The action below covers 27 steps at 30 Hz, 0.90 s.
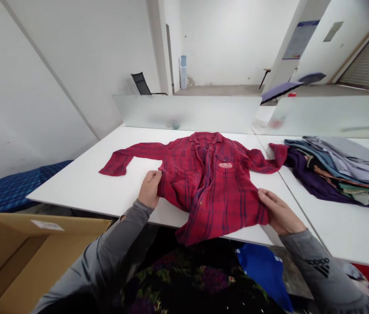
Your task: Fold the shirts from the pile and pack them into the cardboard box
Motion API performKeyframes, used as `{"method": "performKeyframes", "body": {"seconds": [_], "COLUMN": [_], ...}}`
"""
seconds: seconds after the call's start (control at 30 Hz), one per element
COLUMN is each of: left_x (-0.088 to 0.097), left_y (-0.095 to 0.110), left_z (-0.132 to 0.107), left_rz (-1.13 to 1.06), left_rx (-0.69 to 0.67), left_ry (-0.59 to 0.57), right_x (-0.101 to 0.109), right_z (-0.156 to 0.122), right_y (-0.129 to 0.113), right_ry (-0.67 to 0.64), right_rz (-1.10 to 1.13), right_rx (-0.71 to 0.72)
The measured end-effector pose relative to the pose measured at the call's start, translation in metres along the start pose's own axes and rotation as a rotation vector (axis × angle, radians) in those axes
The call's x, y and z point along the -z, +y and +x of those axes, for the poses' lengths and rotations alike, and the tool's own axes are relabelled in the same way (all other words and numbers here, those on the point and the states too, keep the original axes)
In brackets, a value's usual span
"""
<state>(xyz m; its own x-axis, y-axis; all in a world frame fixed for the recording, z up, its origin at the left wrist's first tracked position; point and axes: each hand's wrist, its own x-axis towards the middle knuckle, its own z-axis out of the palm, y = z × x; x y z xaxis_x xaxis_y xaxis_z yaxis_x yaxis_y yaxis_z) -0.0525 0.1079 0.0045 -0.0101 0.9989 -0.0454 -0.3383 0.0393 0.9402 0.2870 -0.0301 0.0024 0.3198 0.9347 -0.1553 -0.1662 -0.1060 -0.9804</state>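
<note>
A red and navy plaid shirt (pixel 233 196) lies front side up on the white table (pixel 83 174), its collar toward the glass divider and its sleeves spread to both sides. Its lower hem hangs over the near table edge. My left hand (pixel 150 188) pinches the shirt's left side edge. On the other side, my right hand (pixel 279 211) grips the shirt near its lower right corner, thumb on top. The cloth between my hands is lifted a little and wrinkled along the button front.
Folded clothes (pixel 341 170) are piled at the right, touching the shirt's right cuff. A frosted glass divider (pixel 191 113) runs along the table's back. An open cardboard box (pixel 47 261) stands at the lower left, near blue patterned fabric (pixel 17 183). Blue material (pixel 263 270) shows below the table.
</note>
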Motion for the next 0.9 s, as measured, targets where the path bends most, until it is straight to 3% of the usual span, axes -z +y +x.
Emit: {"method": "performKeyframes", "body": {"seconds": [0.07,0.17,0.2,0.27,0.33,0.4,0.53,0.63,0.7,0.8,0.9], "left_x": [0.005,0.017,0.021,0.028,0.033,0.038,0.063,0.094,0.113,0.124,0.107], "left_y": [0.002,-0.007,-0.011,-0.016,-0.014,-0.004,0.019,0.022,0.018,0.014,0.018], "left_z": [-0.010,-0.035,-0.043,-0.054,-0.059,-0.058,-0.052,-0.050,-0.050,-0.050,-0.039], "left_rz": [-0.040,0.032,0.098,0.240,0.300,0.256,0.308,0.693,1.038,1.407,1.503], "left_rx": [0.083,0.294,0.321,0.247,0.093,-0.011,-0.057,-0.032,-0.050,-0.194,-0.456], "left_ry": [-0.037,-0.301,-0.389,-0.488,-0.454,-0.336,-0.227,-0.289,-0.290,-0.223,-0.225], "right_x": [-0.003,-0.002,0.000,0.003,0.006,0.008,0.012,0.020,0.030,0.045,0.049], "right_z": [-0.009,-0.024,-0.027,-0.032,-0.034,-0.035,-0.040,-0.043,-0.043,-0.035,-0.009], "right_y": [0.003,0.010,0.012,0.012,0.010,0.006,0.006,0.015,0.021,0.021,0.009], "right_ry": [-0.123,-0.326,-0.372,-0.384,-0.309,-0.216,-0.128,-0.190,-0.212,0.027,0.285], "right_rz": [-0.018,-0.120,-0.169,-0.270,-0.330,-0.313,-0.215,-0.286,-0.451,-0.847,-1.114], "right_rx": [-0.110,-0.188,-0.178,-0.102,0.005,0.092,0.083,0.010,0.010,0.204,0.517]}}
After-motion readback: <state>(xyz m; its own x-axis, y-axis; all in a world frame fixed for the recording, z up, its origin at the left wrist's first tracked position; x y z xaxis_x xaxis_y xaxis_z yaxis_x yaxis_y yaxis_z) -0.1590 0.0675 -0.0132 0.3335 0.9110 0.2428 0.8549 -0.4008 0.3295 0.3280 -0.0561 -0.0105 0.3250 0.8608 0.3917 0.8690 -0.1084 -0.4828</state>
